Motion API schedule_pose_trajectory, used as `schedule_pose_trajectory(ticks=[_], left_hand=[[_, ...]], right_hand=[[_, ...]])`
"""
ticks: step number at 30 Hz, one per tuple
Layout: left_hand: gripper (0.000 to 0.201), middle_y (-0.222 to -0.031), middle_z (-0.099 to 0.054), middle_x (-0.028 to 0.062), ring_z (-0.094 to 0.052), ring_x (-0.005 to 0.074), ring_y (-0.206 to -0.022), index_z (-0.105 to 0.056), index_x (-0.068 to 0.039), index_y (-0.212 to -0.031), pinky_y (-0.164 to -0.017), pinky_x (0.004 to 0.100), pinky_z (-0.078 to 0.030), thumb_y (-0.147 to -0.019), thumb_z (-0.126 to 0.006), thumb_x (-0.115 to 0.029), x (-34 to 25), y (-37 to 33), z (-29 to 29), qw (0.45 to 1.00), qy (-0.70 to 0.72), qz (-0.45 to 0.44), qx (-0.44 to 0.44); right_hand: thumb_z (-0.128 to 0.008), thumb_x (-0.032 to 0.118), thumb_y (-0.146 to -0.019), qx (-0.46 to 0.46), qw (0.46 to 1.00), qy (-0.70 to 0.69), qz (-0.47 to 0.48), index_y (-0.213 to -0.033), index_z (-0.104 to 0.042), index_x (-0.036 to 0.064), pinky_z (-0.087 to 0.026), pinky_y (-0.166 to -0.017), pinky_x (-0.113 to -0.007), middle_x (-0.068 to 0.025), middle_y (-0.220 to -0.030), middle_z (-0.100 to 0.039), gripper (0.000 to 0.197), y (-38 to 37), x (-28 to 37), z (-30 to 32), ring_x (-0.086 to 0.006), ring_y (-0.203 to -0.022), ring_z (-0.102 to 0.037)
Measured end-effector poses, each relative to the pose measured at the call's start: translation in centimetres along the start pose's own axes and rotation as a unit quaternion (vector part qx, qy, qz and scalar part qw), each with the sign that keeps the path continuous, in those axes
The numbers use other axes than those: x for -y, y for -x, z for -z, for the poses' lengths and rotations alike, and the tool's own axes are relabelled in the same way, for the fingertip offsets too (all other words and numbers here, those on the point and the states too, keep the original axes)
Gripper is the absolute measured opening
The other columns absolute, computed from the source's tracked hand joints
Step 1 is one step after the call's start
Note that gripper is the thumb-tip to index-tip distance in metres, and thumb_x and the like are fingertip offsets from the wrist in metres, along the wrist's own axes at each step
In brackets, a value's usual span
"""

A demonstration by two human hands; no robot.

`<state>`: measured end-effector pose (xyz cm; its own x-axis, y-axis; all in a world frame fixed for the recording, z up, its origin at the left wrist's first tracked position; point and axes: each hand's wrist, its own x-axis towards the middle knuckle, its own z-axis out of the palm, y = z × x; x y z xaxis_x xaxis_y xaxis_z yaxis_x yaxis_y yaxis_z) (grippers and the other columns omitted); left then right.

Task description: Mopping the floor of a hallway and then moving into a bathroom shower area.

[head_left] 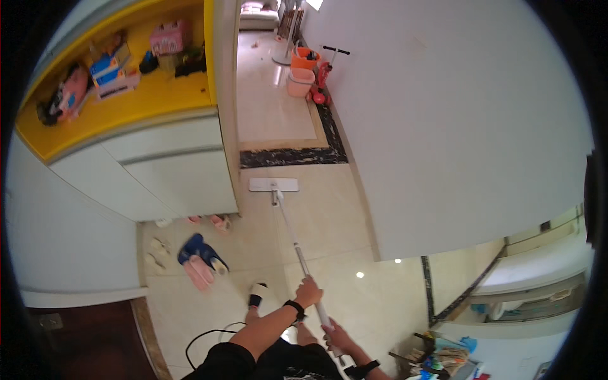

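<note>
White mop (273,185), two hands' grip

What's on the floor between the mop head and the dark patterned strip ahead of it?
Only bare pale tile floor between the mop head and the dark strip, in the head view.

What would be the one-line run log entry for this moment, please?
left hand: grips mop handle, higher | right hand: grips handle, lower | mop head: flat on floor near dark strip
</note>
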<state>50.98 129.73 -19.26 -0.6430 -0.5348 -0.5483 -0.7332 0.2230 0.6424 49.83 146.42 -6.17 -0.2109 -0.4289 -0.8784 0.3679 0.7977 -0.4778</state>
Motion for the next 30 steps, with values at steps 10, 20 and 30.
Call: schedule_pose_trajectory(ticks=[10, 20, 30], left_hand=[[0.087, -0.100, -0.053, 0.0285, -0.059, 0.0354, -0.083, 0.001, 0.016, -0.128, -0.069, 0.0376, -0.050, -0.070, -0.053, -0.022, 3.7, 6.4, -4.3, 0.977, 0.072, 0.136, 0.147], [0.043, -0.074, -0.060, 0.0259, -0.060, 0.0270, -0.049, -0.055, 0.019, -0.081, -0.052, 0.0342, -0.051, -0.071, -0.047, -0.023, 7.5, 16.2, -19.7, 0.962, -0.014, 0.013, 0.274], [0.015, -0.055, -0.056, 0.0057, -0.053, 0.0130, -0.042, -0.060, -0.002, -0.060, -0.038, 0.0235, -0.041, -0.066, -0.060, -0.015, 3.6, 22.9, -27.5, 0.909, -0.007, 0.109, 0.401]], right_hand=[[-0.047, 0.033, -0.086, -0.020, 0.978, 0.189, -0.082, -0.134, -0.018, 0.0155, -0.046, -0.069, -0.041, -0.0222, -0.091, -0.059, 0.058, 12.7, -6.4, -3.2, -0.0349, -0.079, -0.059], [-0.055, 0.014, -0.077, -0.119, 0.993, 0.025, -0.006, -0.131, -0.035, 0.0109, -0.036, -0.039, -0.025, -0.0012, -0.056, -0.050, 0.058, 31.1, -22.9, -3.2, -0.0093, -0.042, -0.042], [-0.057, 0.013, -0.077, -0.349, 0.923, -0.003, 0.161, -0.114, -0.052, -0.0006, -0.045, -0.056, -0.030, -0.0134, -0.072, -0.062, 0.039, 40.0, -31.8, -4.4, -0.0143, -0.059, -0.052]])
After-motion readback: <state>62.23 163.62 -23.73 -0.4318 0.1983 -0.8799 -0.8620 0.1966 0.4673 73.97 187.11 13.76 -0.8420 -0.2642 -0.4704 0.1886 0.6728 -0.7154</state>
